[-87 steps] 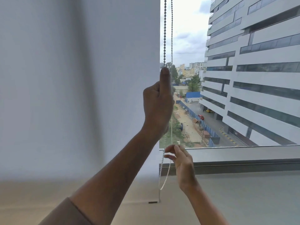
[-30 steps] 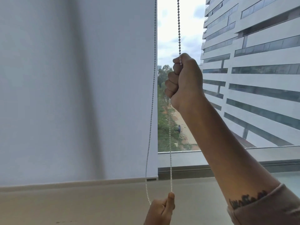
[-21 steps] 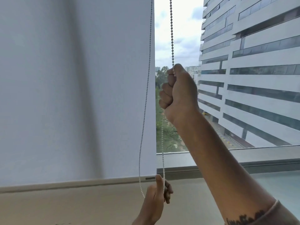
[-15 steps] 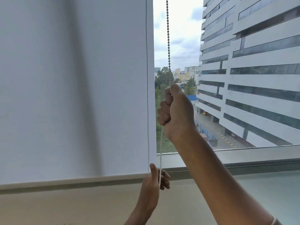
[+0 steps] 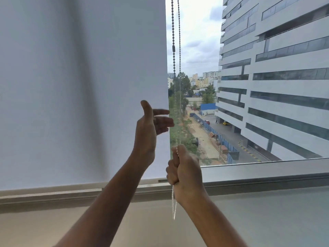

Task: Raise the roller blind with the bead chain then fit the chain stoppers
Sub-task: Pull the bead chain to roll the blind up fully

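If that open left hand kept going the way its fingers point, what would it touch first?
Most likely the bead chain. The left hand is open with fingertips aimed right, just short of the two hanging strands beside the roller blind edge, though depth is hard to judge.

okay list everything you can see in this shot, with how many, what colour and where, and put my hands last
White fabric roller blind: one, left, lowered nearly to the sill.
Metal bead chain: one loop, two grey strands, beside the blind's right edge.
Dark chain connector: one, on the left strand, high up.
Grey window sill: one, across the bottom.
White office building: one, outside, right.
Left hand: open, fingers reaching toward the chain.
Right hand: fisted around the chain, lower down.
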Demonstrator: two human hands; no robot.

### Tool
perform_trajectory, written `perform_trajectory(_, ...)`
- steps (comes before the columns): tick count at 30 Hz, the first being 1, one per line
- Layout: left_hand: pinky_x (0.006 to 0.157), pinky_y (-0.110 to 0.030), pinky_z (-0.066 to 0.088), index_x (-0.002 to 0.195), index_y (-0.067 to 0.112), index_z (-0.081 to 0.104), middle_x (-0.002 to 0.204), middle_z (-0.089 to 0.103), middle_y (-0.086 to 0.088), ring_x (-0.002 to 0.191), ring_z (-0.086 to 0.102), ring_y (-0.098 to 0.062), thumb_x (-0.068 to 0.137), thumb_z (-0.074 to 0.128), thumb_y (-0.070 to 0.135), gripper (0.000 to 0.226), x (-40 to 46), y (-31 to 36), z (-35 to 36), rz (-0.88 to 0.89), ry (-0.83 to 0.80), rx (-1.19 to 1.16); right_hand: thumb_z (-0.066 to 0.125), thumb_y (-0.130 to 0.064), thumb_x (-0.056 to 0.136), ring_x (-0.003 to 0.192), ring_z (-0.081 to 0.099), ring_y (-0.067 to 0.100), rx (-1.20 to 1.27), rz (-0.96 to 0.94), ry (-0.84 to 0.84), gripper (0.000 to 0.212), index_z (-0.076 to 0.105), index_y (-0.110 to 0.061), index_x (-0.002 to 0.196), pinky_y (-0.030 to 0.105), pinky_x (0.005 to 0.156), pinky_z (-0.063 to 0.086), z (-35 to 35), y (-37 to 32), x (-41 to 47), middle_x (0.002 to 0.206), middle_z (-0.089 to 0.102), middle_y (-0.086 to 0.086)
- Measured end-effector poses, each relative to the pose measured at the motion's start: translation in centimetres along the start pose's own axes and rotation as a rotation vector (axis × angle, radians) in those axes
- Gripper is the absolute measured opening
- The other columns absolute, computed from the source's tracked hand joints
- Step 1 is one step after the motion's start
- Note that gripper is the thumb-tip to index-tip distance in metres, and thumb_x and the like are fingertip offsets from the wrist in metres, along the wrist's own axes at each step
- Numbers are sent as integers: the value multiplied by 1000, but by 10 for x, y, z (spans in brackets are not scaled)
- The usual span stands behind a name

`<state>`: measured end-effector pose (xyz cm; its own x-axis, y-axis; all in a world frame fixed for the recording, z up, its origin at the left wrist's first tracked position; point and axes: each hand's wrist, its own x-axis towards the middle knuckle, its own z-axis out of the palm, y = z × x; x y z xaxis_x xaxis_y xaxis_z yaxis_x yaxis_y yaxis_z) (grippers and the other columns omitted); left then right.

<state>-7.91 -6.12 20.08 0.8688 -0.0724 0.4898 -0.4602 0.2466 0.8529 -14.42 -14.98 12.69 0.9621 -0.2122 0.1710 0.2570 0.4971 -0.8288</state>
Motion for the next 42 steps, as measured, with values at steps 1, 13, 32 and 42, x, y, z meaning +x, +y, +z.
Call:
perform_trajectory(1,93,-40,58,112,12,77,102,82,-21,101,80,-34,106,16,69,84,7,14,4,-6,-5,-11,56,-24,88,37,13,12,0,14,6,43,39,-27,49,25,40,9,-2,6,-3,45,20,-8)
perform_trajectory(13,102,-50,58,135,6,64,115,83,-20,106,82,-32,104,19,77,90,63,139,31,-103,-120,-212,48,-11,101,41,8,14,-37,41,37,59,43,-26,44,22,42,9,-27,48,-12,45,18,-8)
perform_trajectory(32,39,-20,15,58,20,44,51,25,7,44,12,-10,97,33,84,76,61,144,43,-216,-157,-116,47,-5,105,33,13,6,-140,67,68,59,29,-26,53,13,41,12,-61,113,-15,41,18,-5)
perform_trajectory(42,40,-22,19,42,26,38,42,32,7,33,21,-12,109,48,58,75,29,101,49,51,17,-56,55,-7,107,31,20,7,-304,89,119,71,33,-22,42,14,38,14,-78,127,-23,40,27,-4)
